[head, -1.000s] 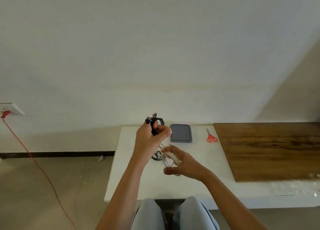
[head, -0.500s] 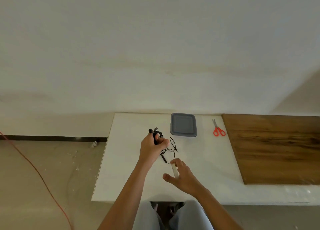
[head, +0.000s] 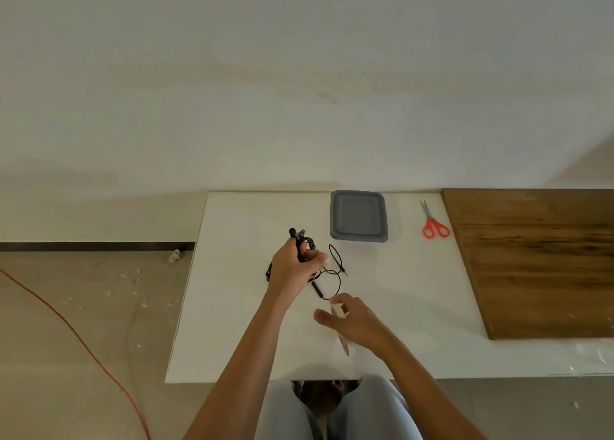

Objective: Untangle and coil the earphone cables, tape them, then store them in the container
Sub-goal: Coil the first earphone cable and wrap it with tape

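1. White table (head: 232, 307), with a wooden board (head: 531, 263) lying on its right side.
2. Grey container (head: 358, 215) sits by the far edge.
3. Left hand (head: 292, 270) grips the coiled earphone cable (head: 307, 242) and loose loops dangle beside it.
4. Right hand (head: 355, 323) pinches a pale tape roll (head: 337, 309).
5. Red scissors (head: 433, 225) lie between container and board.
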